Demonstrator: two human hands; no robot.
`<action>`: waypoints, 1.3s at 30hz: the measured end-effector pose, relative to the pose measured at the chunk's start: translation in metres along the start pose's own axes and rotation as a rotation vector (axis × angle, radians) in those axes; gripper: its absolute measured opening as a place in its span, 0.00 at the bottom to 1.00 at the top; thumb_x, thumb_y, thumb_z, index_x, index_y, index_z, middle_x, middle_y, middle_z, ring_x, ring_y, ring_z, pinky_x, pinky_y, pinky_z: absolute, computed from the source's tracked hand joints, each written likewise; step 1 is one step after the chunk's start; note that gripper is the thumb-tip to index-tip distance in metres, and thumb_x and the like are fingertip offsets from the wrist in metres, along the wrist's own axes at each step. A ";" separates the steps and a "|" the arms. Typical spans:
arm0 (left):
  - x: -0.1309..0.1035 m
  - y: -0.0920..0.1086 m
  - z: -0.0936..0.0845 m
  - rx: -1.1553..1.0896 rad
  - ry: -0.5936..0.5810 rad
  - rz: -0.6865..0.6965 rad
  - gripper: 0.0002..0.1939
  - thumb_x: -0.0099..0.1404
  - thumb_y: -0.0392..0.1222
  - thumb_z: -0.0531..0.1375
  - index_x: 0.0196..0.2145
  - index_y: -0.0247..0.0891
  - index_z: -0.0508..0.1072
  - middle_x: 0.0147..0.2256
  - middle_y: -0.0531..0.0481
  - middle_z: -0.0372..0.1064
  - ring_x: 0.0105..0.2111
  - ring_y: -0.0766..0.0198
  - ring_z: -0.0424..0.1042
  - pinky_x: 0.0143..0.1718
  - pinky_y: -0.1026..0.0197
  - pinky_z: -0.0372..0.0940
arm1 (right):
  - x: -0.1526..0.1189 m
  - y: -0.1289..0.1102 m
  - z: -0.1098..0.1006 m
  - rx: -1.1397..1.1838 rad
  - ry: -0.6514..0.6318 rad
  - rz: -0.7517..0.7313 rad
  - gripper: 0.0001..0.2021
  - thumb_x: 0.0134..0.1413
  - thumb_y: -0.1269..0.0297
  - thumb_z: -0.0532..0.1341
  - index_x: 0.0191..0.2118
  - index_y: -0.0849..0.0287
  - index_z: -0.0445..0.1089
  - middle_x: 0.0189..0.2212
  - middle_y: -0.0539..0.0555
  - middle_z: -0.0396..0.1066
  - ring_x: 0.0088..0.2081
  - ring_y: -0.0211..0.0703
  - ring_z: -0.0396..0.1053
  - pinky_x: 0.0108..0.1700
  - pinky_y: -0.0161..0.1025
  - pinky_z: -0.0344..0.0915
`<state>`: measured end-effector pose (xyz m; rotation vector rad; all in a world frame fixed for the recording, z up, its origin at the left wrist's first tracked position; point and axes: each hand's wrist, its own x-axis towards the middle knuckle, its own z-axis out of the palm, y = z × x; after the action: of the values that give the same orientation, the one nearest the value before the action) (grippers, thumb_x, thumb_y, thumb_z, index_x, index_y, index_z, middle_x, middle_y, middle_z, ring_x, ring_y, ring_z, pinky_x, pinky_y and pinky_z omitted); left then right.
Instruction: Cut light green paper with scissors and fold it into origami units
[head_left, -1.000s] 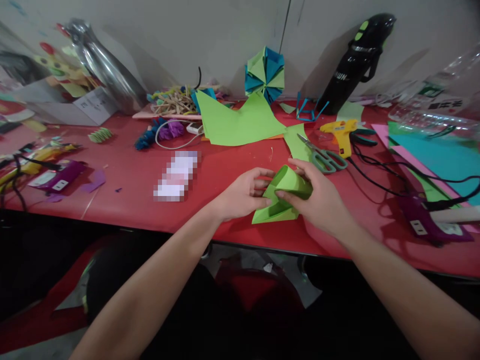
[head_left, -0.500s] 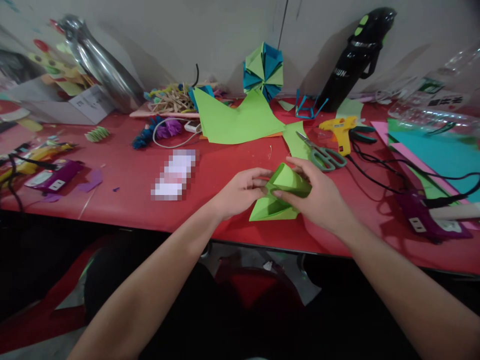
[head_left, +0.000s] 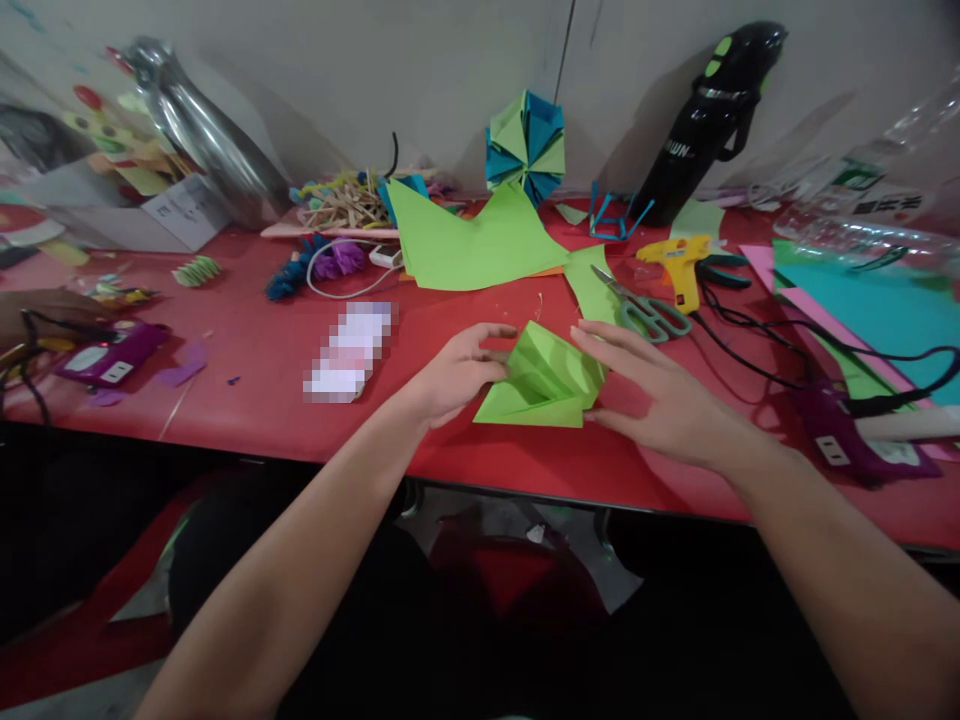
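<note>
A folded green paper [head_left: 544, 375] stands partly opened near the front edge of the red table [head_left: 442, 450]. At its left side is my left hand [head_left: 465, 375], with bent fingers against the paper's edge. My right hand [head_left: 652, 395] is on the other side, its thumb and fingers spread apart around the paper's right end. Behind lie a large green sheet [head_left: 480, 245], a smaller green piece [head_left: 590, 285] and grey-green scissors [head_left: 649, 312].
A yellow glue gun [head_left: 681, 268] with black cables lies right of the scissors. Farther right are coloured sheets [head_left: 885, 300] and a purple power strip [head_left: 847, 440]. A phone [head_left: 349, 352] lies left. A black bottle [head_left: 709, 125] leans on the wall. Another person's hand [head_left: 45, 310] shows far left.
The green paper's curled flap has opened out, and the paper has shifted slightly left. My right hand's fingers have spread from their grip. Another person's hand has appeared at the far left.
</note>
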<state>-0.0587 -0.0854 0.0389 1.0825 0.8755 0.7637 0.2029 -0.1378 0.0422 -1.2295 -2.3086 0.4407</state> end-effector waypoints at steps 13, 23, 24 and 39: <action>-0.003 -0.004 0.006 0.168 -0.093 0.011 0.16 0.56 0.28 0.59 0.42 0.33 0.80 0.39 0.44 0.78 0.40 0.59 0.74 0.48 0.54 0.65 | 0.009 -0.005 0.020 0.215 0.211 0.117 0.36 0.53 0.64 0.68 0.67 0.50 0.59 0.60 0.60 0.69 0.60 0.60 0.69 0.59 0.57 0.69; 0.001 -0.013 0.008 0.353 0.006 0.052 0.11 0.59 0.36 0.66 0.40 0.33 0.82 0.42 0.42 0.80 0.44 0.57 0.77 0.51 0.54 0.68 | 0.012 -0.002 0.039 0.416 0.186 0.255 0.34 0.53 0.60 0.69 0.65 0.50 0.60 0.62 0.60 0.66 0.62 0.59 0.66 0.60 0.57 0.67; 0.001 -0.013 0.008 0.365 -0.006 0.066 0.12 0.59 0.34 0.66 0.42 0.33 0.81 0.44 0.42 0.80 0.46 0.56 0.77 0.52 0.53 0.68 | 0.013 -0.002 0.040 0.429 0.184 0.274 0.34 0.52 0.58 0.71 0.63 0.51 0.62 0.60 0.60 0.68 0.61 0.59 0.67 0.60 0.57 0.67; -0.006 -0.011 0.012 0.478 -0.097 0.162 0.21 0.57 0.44 0.71 0.47 0.35 0.78 0.47 0.41 0.78 0.49 0.53 0.76 0.53 0.51 0.67 | 0.020 -0.016 0.028 0.423 0.150 0.580 0.27 0.38 0.47 0.75 0.43 0.56 0.75 0.40 0.57 0.80 0.41 0.58 0.78 0.44 0.52 0.75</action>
<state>-0.0491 -0.0984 0.0323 1.6163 0.9180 0.6416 0.1669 -0.1307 0.0317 -1.6203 -1.5900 0.9417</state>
